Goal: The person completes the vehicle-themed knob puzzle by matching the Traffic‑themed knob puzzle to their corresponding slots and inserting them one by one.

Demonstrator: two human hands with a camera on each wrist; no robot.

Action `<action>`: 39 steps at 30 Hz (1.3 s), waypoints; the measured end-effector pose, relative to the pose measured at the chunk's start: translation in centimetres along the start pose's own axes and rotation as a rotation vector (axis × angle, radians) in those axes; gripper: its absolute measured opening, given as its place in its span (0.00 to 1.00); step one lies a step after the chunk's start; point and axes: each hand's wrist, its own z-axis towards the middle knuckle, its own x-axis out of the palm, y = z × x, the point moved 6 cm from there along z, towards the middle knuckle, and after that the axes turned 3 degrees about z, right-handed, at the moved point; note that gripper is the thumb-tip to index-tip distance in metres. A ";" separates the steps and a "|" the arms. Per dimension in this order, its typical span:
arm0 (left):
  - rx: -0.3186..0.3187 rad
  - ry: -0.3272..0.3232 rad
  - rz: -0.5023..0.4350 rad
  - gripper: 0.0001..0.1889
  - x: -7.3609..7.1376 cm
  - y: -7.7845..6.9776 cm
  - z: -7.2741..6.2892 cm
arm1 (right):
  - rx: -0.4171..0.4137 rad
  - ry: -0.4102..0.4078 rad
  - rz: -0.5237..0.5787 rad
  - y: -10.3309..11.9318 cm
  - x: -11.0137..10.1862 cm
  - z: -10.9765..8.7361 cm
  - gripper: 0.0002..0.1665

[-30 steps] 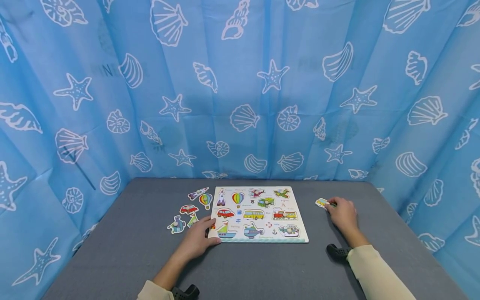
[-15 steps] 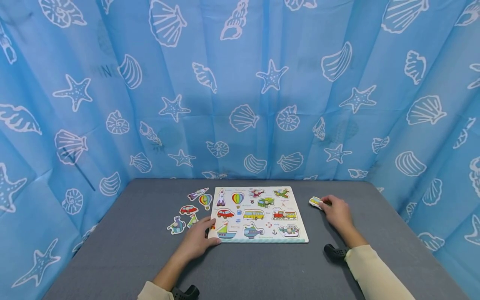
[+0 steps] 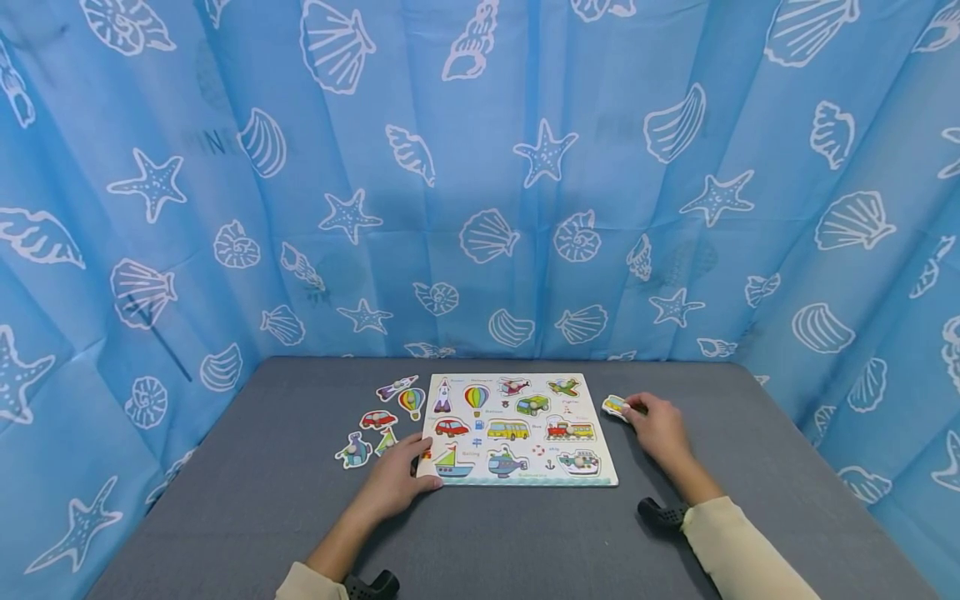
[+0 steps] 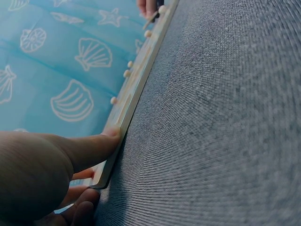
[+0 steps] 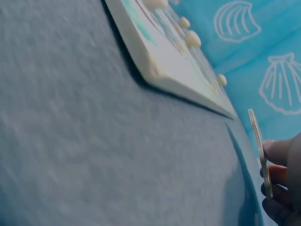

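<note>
A white puzzle board (image 3: 525, 481) with vehicle pictures lies in mid-table. My left hand (image 3: 390, 475) holds its front left corner; the left wrist view shows the thumb (image 4: 101, 143) on the front edge and fingers curled at the side. Off the board's right edge, my right hand (image 3: 663, 429) pinches a yellow vehicle puzzle piece (image 3: 613, 407), partly hidden by the fingers. In the right wrist view this thin piece (image 5: 260, 146) stands edge-on, raised off the table beside the board. Small round knobs (image 5: 192, 38) stick up from the board.
Left of the board lie loose puzzle pieces: a rocket (image 3: 397, 387), a balloon (image 3: 411, 402), a red car (image 3: 377, 419), a blue piece (image 3: 353, 451) and a sailboat (image 3: 386, 440) close to the left hand. A blue seashell curtain (image 3: 480, 183) hangs behind the grey table (image 3: 540, 542).
My right hand has carried the yellow piece leftward, from well right of the board to near its right edge. The left hand and the board stay where they were.
</note>
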 end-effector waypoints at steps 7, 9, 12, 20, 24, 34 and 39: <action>-0.002 0.000 0.003 0.35 0.0 0.1 0.0 | 0.028 0.015 0.031 1.0 0.5 -0.5 0.10; -0.002 0.003 0.005 0.35 0.0 0.1 0.0 | 0.024 0.019 0.037 1.3 0.7 -0.7 0.10; -0.001 0.001 0.003 0.35 0.0 0.1 -0.1 | 0.012 0.027 0.045 1.9 0.9 -0.9 0.10; -0.002 0.009 -0.005 0.35 -0.1 -0.1 -0.1 | -0.041 0.055 0.084 3.9 1.5 -1.9 0.08; -0.006 0.007 -0.006 0.35 -0.1 -0.1 -0.2 | -0.092 0.039 0.106 5.2 1.6 -2.4 0.08; -0.008 0.012 -0.008 0.35 -0.1 0.0 -0.1 | -0.177 0.038 0.147 7.4 2.4 -3.2 0.06; -0.015 0.019 -0.005 0.35 -0.1 0.0 0.0 | -0.183 0.053 0.150 8.0 3.0 -3.4 0.05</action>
